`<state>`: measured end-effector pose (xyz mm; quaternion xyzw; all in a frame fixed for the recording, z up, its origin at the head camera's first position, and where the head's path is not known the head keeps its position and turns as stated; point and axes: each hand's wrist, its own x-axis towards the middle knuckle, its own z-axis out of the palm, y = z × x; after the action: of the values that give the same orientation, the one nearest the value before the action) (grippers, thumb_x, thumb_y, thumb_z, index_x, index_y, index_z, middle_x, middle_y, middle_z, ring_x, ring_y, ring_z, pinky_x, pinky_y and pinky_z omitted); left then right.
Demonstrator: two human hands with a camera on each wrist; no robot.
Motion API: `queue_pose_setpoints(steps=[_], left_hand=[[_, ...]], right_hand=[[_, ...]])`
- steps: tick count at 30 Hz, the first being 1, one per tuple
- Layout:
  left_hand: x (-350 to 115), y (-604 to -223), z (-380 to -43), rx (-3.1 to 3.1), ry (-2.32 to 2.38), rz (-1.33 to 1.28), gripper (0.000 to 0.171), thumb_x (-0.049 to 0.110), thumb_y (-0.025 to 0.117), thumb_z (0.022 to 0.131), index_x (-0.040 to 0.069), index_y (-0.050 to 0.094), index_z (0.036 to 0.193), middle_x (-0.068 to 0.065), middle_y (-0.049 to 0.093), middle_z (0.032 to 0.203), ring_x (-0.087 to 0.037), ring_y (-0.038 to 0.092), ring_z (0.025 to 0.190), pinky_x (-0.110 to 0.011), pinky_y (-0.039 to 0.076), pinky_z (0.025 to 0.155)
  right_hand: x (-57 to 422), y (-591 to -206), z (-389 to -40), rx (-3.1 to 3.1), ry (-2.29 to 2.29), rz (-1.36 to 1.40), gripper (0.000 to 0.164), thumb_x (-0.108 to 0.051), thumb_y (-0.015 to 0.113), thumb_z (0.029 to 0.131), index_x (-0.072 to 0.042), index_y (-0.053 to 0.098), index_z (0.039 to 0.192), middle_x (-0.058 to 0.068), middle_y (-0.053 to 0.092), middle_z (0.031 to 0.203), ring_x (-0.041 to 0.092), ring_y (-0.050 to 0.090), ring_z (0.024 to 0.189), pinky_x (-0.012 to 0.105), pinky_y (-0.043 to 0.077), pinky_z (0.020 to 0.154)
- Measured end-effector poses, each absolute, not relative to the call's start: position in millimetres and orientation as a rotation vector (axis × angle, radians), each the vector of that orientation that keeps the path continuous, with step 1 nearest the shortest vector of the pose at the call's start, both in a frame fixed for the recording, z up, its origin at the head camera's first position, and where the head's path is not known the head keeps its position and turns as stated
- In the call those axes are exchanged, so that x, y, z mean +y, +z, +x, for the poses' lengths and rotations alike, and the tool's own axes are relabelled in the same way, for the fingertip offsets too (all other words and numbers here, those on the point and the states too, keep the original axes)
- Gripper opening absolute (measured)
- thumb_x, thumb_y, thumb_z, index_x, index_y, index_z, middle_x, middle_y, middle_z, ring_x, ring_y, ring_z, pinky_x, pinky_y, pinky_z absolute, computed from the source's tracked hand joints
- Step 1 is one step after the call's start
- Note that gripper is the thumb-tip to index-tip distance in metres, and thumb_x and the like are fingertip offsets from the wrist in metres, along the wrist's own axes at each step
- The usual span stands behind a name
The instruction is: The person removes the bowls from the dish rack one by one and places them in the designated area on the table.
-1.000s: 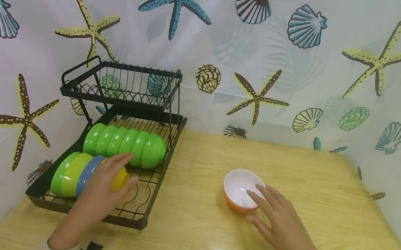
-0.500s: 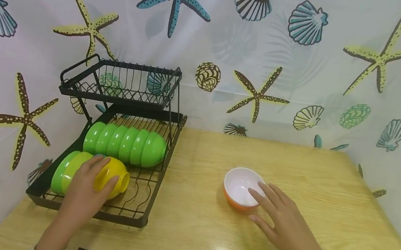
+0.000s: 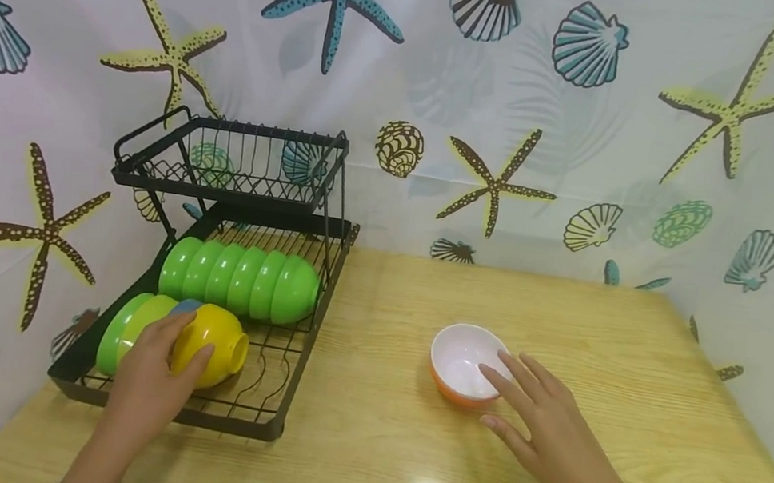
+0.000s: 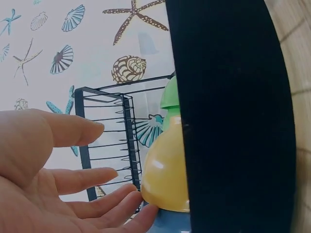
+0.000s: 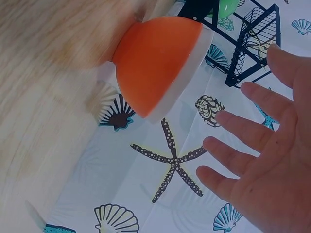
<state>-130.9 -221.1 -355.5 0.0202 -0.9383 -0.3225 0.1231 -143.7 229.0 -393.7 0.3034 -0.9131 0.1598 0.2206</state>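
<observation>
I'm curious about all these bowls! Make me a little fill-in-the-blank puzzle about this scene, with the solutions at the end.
1. The lone bowl on the table is ____ outside.
2. Every bowl in the rear row of the rack is ____.
3. The right-end bowl of the front row, beside the left hand, is ____.
4. Both rows sit on the rack's ____ tier.

Missing words: orange; green; yellow; lower.

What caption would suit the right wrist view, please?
Right hand, fingers apart, near an orange bowl on a wood-grain table.

Seashell-print sheet behind wood-grain tabletop
</observation>
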Motion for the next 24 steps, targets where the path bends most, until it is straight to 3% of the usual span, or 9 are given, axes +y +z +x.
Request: queue_pose_setpoints(steps=[4,10,17,24], left_hand=[[-221.7,-357.8,-131.2,-2.713,-0.94,0.061,0.056,0.021,0.06,0.095,-0.009,0.042,0.138,-0.034,0.037,0.139,-0.05,0.048,0.115,-0.059,0.049,0.088],[-223.9,-360.3,-131.3,-2.709,-0.958,0.046,0.053,0.017,0.06,0.094,-0.007,0.043,0.138,-0.033,0.039,0.138,-0.046,0.05,0.113,-0.057,0.05,0.088],[-226.3,-363.6,-133.0,-2.742,-0.988,0.11,0.056,0.016,0.062,0.093,-0.008,0.04,0.139,-0.031,0.044,0.133,-0.045,0.052,0.111,-0.055,0.051,0.088],[-228.4,-362.0,-134.1,-2.754,-1.006,0.141,0.062,0.017,0.061,0.094,-0.012,0.033,0.142,-0.03,0.047,0.132,-0.044,0.055,0.108,-0.054,0.05,0.09]], right_hand=[[228.9,-394.4,-143.6,-2.534,0.441,0.841,0.061,-0.029,0.073,0.084,-0.02,0.051,0.139,0.01,0.045,0.146,0.044,0.039,0.13,0.064,0.032,0.101],[227.7,-394.0,-142.5,-2.56,0.463,0.824,0.058,-0.032,0.07,0.087,-0.023,0.05,0.14,0.008,0.043,0.147,0.043,0.035,0.133,0.067,0.026,0.104],[227.1,-394.0,-142.6,-2.545,0.465,0.828,0.054,-0.037,0.066,0.089,-0.022,0.051,0.139,0.015,0.041,0.148,0.046,0.022,0.14,0.068,0.014,0.11],[226.9,-394.2,-142.7,-2.558,0.468,0.83,0.054,-0.038,0.065,0.09,-0.024,0.05,0.14,0.013,0.038,0.15,0.046,0.019,0.141,0.069,0.013,0.109]])
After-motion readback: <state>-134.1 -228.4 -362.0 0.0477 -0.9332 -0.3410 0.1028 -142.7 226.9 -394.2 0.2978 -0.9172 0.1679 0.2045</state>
